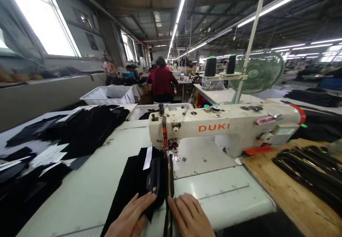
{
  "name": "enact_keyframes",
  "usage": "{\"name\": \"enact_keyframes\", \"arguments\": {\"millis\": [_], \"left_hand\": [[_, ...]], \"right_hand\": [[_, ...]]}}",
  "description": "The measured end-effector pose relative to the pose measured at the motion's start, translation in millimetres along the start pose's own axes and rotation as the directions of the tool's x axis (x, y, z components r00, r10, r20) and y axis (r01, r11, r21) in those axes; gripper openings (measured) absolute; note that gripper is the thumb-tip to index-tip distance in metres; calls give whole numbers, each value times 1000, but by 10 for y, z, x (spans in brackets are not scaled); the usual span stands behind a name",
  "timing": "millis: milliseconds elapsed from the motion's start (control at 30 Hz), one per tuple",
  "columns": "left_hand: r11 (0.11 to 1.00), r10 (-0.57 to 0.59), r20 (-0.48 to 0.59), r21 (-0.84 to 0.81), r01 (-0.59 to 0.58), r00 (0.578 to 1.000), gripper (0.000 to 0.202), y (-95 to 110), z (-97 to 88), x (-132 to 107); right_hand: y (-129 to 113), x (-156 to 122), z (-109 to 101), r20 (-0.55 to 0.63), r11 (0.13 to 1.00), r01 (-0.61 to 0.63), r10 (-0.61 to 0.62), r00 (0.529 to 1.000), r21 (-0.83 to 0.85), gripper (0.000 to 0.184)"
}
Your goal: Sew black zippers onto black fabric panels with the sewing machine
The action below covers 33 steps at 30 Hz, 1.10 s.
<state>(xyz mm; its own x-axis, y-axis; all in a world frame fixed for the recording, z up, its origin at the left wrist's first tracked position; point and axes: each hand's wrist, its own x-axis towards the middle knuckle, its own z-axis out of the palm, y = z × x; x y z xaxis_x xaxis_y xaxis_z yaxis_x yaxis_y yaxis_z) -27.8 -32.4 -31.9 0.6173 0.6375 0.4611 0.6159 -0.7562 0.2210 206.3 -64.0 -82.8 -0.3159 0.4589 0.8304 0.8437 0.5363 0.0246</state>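
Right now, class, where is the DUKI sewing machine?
In the head view, the sewing machine stands right of centre, beyond the right hand, left end near the black fabric.

worktop (88, 183): sewing machine (192, 127) on it, right of middle | fabric panel (133, 174): near, left of zipper strip (169, 176) | cloth pile (88, 128): left | zipper bundle (311, 169): right | bin (123, 98): far left | fan (258, 72): far right, behind machine

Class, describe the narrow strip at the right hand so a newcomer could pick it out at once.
Find the big cream sewing machine marked DUKI. Below its left end, a narrow black strip runs down beside the right hand. Its gold line sets it apart from the wider black fabric to its left.
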Motion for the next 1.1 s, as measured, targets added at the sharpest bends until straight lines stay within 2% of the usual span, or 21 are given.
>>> {"name": "enact_keyframes", "arguments": {"millis": [33, 100, 167, 200, 233, 267, 300, 333, 433, 500, 533, 600, 633, 667, 733, 767, 833, 900, 1000, 1033, 1100], "left_hand": [[986, -134, 36, -101, 137, 990, 42, -1, -108, 36], [896, -357, 102, -244, 371, 929, 35, 2, -317, 125], [796, -494, 147, -320, 514, 857, 37, 7, -481, 230], [755, -545, 151, -339, 561, 825, 40, 11, -539, 283], [723, -584, 149, -350, 595, 798, 42, 17, -580, 334], [698, -614, 147, -357, 620, 776, 44, 24, -609, 379], [681, -633, 149, -360, 638, 760, 46, 31, -630, 415], [674, -639, 156, -359, 646, 753, 48, 36, -645, 441], [709, -595, 198, -327, 625, 779, 53, 22, -702, 437], [771, -520, 267, -262, 581, 811, 50, -15, -755, 379], [811, -458, 335, -221, 542, 823, 47, -34, -773, 350], [891, -310, 480, -155, 427, 821, 43, -43, -752, 338], [922, -253, 502, -134, 363, 827, 42, -24, -697, 370], [946, -215, 484, -112, 304, 848, 40, 14, -607, 431], [973, -208, 302, -35, 229, 930, 35, 132, -341, 623], [977, -212, 243, 22, 213, 947, 33, 201, -188, 734], [974, -227, 201, 56, 220, 953, 35, 322, 79, 918], [977, -212, 195, 48, 206, 958, 34, 388, 221, 976], [987, -162, 192, 23, 161, 968, 27, 369, 211, 762], [991, -136, 173, 37, 132, 975, 31, 339, 184, 633], [992, -41, 122, 124, 25, 992, 53, 265, 136, 354]], "right_hand": [[-37, 34, 25, -14, 999, -26, 26, 1000, 32, 40], [-74, 122, 13, 10, 993, -24, 24, 1000, 117, 37], [-12, 242, -94, 81, 962, -44, 23, 996, 270, 31], [67, 317, -174, 141, 923, -102, 53, 989, 371, 28], [181, 403, -262, 215, 857, -216, 127, 968, 468, 27], [325, 499, -348, 342, 749, -382, 219, 914, 542, 27], [490, 601, -423, 413, 626, -523, 329, 849, 578, 28], [664, 703, -478, 504, 510, -659, 426, 751, 552, 30], [1101, 955, -518, 524, 458, -724, 500, 689, 516, 46], [1210, 1046, -490, 531, 462, -723, 491, 691, 513, 48], [1200, 1070, -479, 541, 467, -718, 472, 696, 516, 48], [1085, 1092, -482, 560, 485, -696, 417, 716, 529, 46], [1004, 1099, -499, 566, 495, -683, 390, 727, 536, 44], [925, 1107, -523, 568, 505, -671, 368, 737, 543, 42], [804, 1136, -586, 561, 529, -647, 341, 754, 548, 37], [770, 1153, -620, 553, 543, -638, 339, 761, 546, 35], [742, 1172, -688, 529, 590, -608, 330, 782, 531, 31], [725, 1123, -734, 515, 655, -542, 261, 816, 527, 25], [617, 850, -701, 485, 762, -373, 90, 870, 529, 22], [552, 715, -652, 448, 805, -301, 50, 893, 511, 25], [400, 435, -512, 311, 905, -113, -23, 950, 410, 29]]}}
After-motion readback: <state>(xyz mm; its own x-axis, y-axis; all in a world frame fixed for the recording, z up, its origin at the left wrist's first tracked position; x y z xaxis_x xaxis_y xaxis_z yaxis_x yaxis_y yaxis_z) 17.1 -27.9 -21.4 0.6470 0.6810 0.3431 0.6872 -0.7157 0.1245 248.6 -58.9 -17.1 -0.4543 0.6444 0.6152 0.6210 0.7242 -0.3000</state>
